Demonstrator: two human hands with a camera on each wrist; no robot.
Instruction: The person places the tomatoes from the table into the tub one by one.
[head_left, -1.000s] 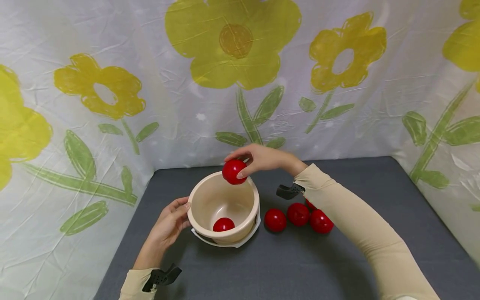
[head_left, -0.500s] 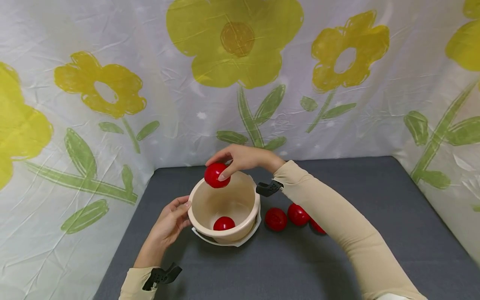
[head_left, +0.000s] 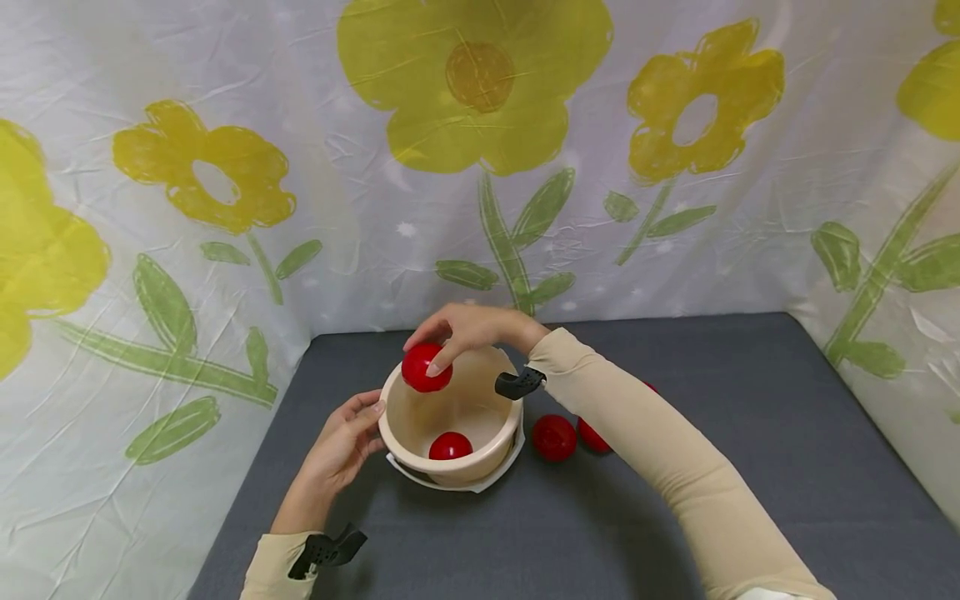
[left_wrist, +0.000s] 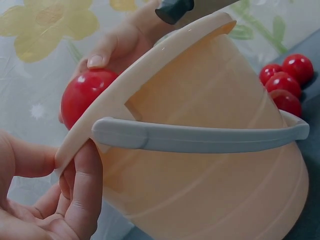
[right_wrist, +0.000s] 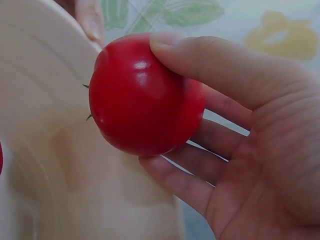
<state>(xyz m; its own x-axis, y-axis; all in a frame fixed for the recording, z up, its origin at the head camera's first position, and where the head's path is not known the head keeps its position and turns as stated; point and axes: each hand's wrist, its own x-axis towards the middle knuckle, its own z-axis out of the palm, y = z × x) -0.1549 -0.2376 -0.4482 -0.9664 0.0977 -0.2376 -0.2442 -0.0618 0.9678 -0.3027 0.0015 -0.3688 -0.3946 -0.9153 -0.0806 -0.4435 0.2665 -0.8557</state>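
Note:
A cream bucket [head_left: 483,468] stands on the table, its pale grey handle [left_wrist: 200,139] hanging down against the side. My left hand [head_left: 339,443] pinches the bucket's left rim between thumb and fingers. Just inside the far left of the opening, my right hand [head_left: 474,327] holds a red tomato [head_left: 426,368], thumb on one side and fingers on the other. Small green stem tips show on this tomato in the right wrist view. A second tomato [head_left: 451,447] lies at the bottom of the bucket.
Right of the bucket, several more tomatoes [left_wrist: 284,85] rest on the table; my right sleeve [head_left: 637,433] covers part of them in the head view. A dark grey cloth [head_left: 465,542] covers the table. Behind it hangs a white curtain [head_left: 360,275] with yellow flowers.
My right hand has carried the tomato leftward and a little down, from the bucket's far rim into its opening. The left hand keeps its hold on the rim.

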